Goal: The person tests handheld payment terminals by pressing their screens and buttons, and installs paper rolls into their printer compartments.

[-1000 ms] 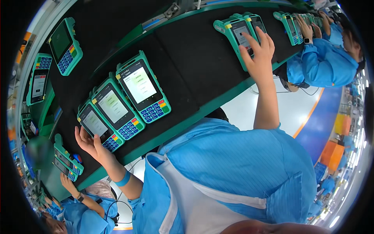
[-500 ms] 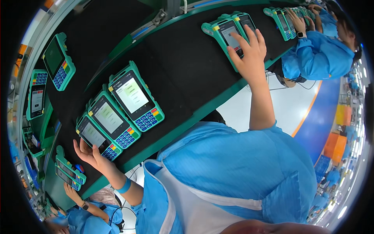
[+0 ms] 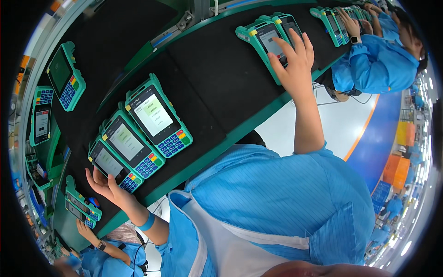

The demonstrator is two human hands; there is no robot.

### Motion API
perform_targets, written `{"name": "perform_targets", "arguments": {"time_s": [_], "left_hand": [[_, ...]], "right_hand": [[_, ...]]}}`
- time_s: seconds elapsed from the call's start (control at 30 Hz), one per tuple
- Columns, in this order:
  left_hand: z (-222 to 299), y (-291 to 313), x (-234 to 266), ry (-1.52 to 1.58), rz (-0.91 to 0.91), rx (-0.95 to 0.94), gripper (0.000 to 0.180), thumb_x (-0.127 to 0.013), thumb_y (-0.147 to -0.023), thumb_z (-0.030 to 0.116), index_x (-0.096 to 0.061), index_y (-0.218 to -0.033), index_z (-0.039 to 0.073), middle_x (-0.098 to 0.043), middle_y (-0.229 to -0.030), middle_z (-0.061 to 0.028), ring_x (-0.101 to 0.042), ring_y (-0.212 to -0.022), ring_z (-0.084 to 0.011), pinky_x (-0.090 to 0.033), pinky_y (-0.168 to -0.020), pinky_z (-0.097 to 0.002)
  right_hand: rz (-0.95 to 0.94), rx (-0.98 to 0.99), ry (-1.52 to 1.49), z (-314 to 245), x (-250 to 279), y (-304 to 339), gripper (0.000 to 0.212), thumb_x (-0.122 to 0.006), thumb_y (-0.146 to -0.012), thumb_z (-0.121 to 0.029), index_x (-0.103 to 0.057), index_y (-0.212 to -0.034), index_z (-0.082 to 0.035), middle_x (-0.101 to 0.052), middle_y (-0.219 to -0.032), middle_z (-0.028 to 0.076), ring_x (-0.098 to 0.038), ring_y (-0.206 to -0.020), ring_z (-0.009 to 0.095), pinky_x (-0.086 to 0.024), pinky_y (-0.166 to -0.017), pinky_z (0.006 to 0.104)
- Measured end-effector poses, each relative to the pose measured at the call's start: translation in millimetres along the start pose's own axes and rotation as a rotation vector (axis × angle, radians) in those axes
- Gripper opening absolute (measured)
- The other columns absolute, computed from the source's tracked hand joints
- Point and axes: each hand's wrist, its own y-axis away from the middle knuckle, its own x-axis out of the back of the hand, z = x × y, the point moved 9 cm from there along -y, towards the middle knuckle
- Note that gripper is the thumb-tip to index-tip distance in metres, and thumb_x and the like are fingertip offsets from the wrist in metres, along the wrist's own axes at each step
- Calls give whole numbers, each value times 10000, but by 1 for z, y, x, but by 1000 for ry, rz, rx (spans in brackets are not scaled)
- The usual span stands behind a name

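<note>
Three green payment terminals with lit screens and blue keypads lie side by side on the black bench mat: a left one (image 3: 109,162), a middle one (image 3: 127,141) and a right one (image 3: 156,114). My left hand (image 3: 107,185) is at the lower end of the left terminal, fingers spread and thumb over its screen edge; contact is unclear. Farther right, my right hand (image 3: 296,64) is spread over two more terminals, a nearer one (image 3: 263,37) and one behind it (image 3: 287,23). Its fingers cover part of their screens and hide their keypads. Neither hand grips anything.
Two terminals stand at the far left, one dark-screened (image 3: 68,76) and one lit (image 3: 42,115). A co-worker's hand (image 3: 86,231) is beside two terminals (image 3: 82,203) at lower left. Another co-worker (image 3: 380,64) sits at upper right by a row of terminals (image 3: 333,25). The bench has a green edge (image 3: 249,122).
The view has shifted slightly. Both hands keep nearly the same places and spread poses, and the terminals stay where they were.
</note>
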Motion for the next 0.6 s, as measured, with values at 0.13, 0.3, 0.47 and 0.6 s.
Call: {"name": "perform_targets", "arguments": {"time_s": [0.13, 0.3, 0.47, 0.6], "left_hand": [[-1, 0, 1, -8, 1, 0, 579, -475, -877, 84, -291, -1426, 72, -439, -1299, -173, -442, -1191, -238, -307, -1045, -362], [-6, -1, 6, -23, 20, -8, 550, -474, -901, 112, -301, -1422, 74, -444, -1288, -172, -443, -1191, -233, -307, -1045, -359], [-5, 0, 7, -27, 25, -13, 532, -471, -917, 131, -306, -1420, 75, -442, -1290, -173, -444, -1190, -232, -310, -1045, -359], [-2, 2, 3, -36, 29, 0, 513, -448, -938, 164, -303, -1421, 73, -434, -1303, -173, -446, -1191, -231, -312, -1044, -352]], "right_hand": [[-8, -11, 4, 0, -1, 0, 343, -664, -800, -318, -651, -1115, -184, -456, -1338, 148, -287, -1315, 425, -190, -1053, 590], [-22, -21, 28, 0, -1, 2, 347, -662, -800, -329, -651, -1115, -184, -453, -1347, 138, -276, -1333, 405, -187, -1056, 593], [-22, -20, 25, 0, 1, 2, 345, -656, -805, -335, -653, -1116, -186, -450, -1357, 133, -267, -1347, 391, -181, -1057, 602], [-51, -19, 62, 1, -2, 2, 347, -653, -807, -338, -654, -1121, -189, -449, -1361, 134, -260, -1353, 393, -169, -1059, 611]]}}
